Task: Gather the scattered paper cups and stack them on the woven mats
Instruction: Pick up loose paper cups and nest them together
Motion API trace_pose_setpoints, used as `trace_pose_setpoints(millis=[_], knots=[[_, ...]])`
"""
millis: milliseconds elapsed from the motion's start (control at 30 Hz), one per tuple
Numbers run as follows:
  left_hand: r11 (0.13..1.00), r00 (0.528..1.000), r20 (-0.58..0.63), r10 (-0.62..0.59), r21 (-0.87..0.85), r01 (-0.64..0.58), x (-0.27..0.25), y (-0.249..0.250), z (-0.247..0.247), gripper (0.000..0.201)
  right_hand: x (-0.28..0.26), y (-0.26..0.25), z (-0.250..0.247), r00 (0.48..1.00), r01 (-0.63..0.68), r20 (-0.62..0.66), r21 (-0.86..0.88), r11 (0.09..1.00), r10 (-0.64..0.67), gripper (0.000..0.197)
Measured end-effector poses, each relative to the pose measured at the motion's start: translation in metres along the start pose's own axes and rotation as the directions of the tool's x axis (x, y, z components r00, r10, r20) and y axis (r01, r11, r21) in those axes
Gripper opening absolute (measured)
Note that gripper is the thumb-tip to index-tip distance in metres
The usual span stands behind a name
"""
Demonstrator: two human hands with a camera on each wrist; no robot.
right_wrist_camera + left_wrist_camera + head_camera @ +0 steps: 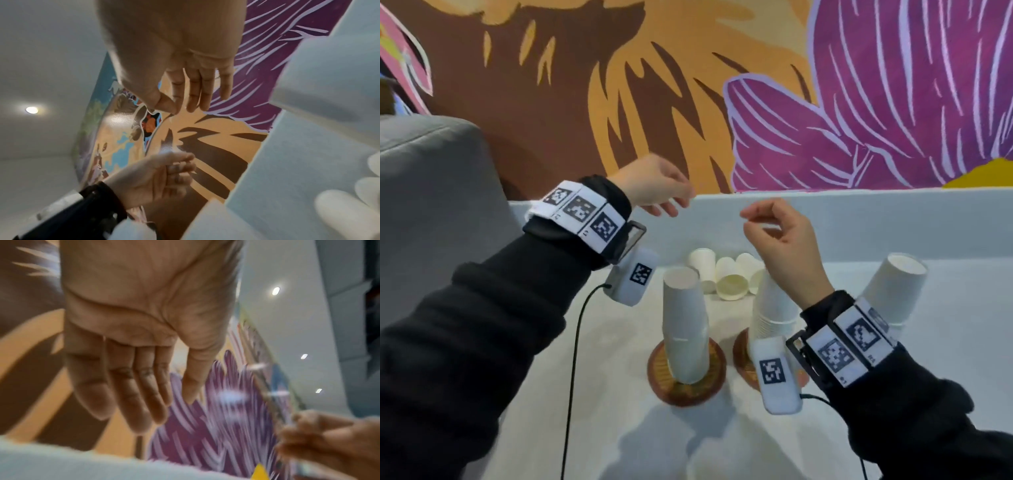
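Both hands hover empty above the white table (619, 342). My left hand (674, 205) is raised near the wall with relaxed fingers; in the left wrist view this left hand (164, 408) shows straight fingers and a bare palm. My right hand (753, 222) hangs loosely curled above the middle stack (770, 308). In the right wrist view the right hand (182, 108) holds nothing. A stack of upturned white paper cups (685, 322) stands on a round woven mat (685, 387). The middle stack stands on a second mat (741, 353). A third stack (893, 284) leans at the right, its base hidden by my wrist.
Several loose cups (726, 277) lie on their sides at the back of the table, under a low white ledge (893, 219). A grey cushion (431, 192) borders the left. Black cables (575, 342) trail from both wrist cameras. A painted wall rises behind.
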State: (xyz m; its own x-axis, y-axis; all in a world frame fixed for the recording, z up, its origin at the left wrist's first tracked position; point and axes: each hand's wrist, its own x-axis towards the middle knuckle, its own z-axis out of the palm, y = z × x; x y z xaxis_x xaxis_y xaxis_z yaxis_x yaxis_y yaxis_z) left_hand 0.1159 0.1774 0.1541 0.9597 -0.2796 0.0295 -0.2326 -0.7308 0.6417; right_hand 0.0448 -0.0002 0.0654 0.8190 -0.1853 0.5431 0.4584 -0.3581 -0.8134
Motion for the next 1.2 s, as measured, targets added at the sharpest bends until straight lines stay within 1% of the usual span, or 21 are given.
trace_pose_setpoints(millis=[67,133,200,267,333,367,433,533,633,700,733,767,800,833,900,967,1033,1100,1133,1200], knots=[[0.999,0.998,0.044,-0.038,0.028,0.037,0.023,-0.037,0.01,0.018,-0.001,0.013,0.006,0.999,-0.029,-0.038,-0.113,0.993,0.025,0.016],[0.995,0.995,0.086,-0.052,0.094,0.043,0.046,-0.07,0.027,0.017,0.002,0.027,0.005,0.995,-0.067,-0.086,-0.264,0.962,0.046,0.01],[0.982,0.992,0.123,-0.023,0.188,-0.001,0.068,-0.096,0.05,0.023,0.005,0.04,0.002,0.99,-0.141,-0.055,-0.449,0.883,0.131,0.011],[0.973,0.989,0.149,0.004,0.229,-0.039,0.087,-0.114,0.075,0.031,0.006,0.05,-0.001,0.972,-0.188,-0.006,-0.619,0.763,0.235,0.014],[0.965,0.984,0.177,0.015,0.255,-0.06,0.106,-0.127,0.102,0.039,0.006,0.056,-0.001,0.964,-0.182,0.005,-0.716,0.673,0.266,0.016],[0.96,0.982,0.191,0.009,0.275,-0.062,0.114,-0.132,0.114,0.044,0.007,0.058,0.0,0.964,-0.176,0.006,-0.736,0.654,0.265,0.018],[0.948,0.978,0.209,-0.008,0.312,-0.059,0.131,-0.139,0.137,0.055,0.009,0.059,0.0,0.962,-0.179,0.004,-0.746,0.642,0.273,0.022],[0.947,0.982,0.189,-0.017,0.317,-0.045,0.147,-0.145,0.157,0.069,0.009,0.058,-0.001,0.962,-0.173,0.013,-0.747,0.642,0.273,0.024],[0.957,0.976,0.216,-0.041,0.29,-0.024,0.16,-0.153,0.169,0.075,0.007,0.059,-0.002,0.961,-0.173,0.02,-0.733,0.658,0.274,0.026],[0.97,0.96,0.266,-0.087,0.242,0.02,0.162,-0.159,0.172,0.073,0.008,0.06,-0.003,0.96,-0.175,0.027,-0.72,0.671,0.279,0.025],[0.972,0.952,0.289,-0.103,0.233,0.035,0.162,-0.162,0.171,0.064,0.009,0.059,-0.003,0.956,-0.182,0.032,-0.712,0.678,0.29,0.024],[0.975,0.95,0.295,-0.105,0.219,0.04,0.163,-0.162,0.169,0.049,0.011,0.058,-0.004,0.95,-0.194,0.04,-0.699,0.689,0.309,0.022],[0.982,0.958,0.274,-0.083,0.184,0.032,0.163,-0.161,0.163,0.031,0.014,0.056,-0.005,0.943,-0.206,0.056,-0.677,0.706,0.328,0.021],[0.992,0.97,0.239,-0.053,0.126,0.024,0.163,-0.157,0.155,0.026,0.017,0.053,-0.008,0.936,-0.216,0.077,-0.646,0.732,0.344,0.02],[1.0,0.99,0.141,0.021,0.006,-0.022,0.161,-0.139,0.133,0.034,0.026,0.048,-0.013,0.926,-0.237,0.109,-0.577,0.782,0.361,0.019],[0.988,0.986,0.075,0.146,-0.057,-0.142,0.154,-0.111,0.106,0.036,0.036,0.044,-0.016,0.929,-0.245,0.11,-0.534,0.809,0.354,0.024],[0.959,0.956,0.099,0.275,-0.098,-0.265,0.143,-0.08,0.079,0.034,0.047,0.041,-0.016,0.935,-0.246,0.097,-0.513,0.822,0.34,0.04],[0.929,0.914,0.187,0.36,-0.162,-0.333,0.129,-0.05,0.061,0.025,0.054,0.038,-0.015,0.927,-0.254,0.11,-0.522,0.814,0.36,0.06],[0.914,0.892,0.225,0.393,-0.2,-0.352,0.122,-0.038,0.055,0.02,0.057,0.036,-0.014,0.915,-0.261,0.129,-0.533,0.805,0.382,0.065],[0.876,0.844,0.27,0.464,-0.285,-0.39,0.11,-0.019,0.049,0.018,0.059,0.034,-0.015,0.894,-0.283,0.158,-0.526,0.802,0.418,0.068]])
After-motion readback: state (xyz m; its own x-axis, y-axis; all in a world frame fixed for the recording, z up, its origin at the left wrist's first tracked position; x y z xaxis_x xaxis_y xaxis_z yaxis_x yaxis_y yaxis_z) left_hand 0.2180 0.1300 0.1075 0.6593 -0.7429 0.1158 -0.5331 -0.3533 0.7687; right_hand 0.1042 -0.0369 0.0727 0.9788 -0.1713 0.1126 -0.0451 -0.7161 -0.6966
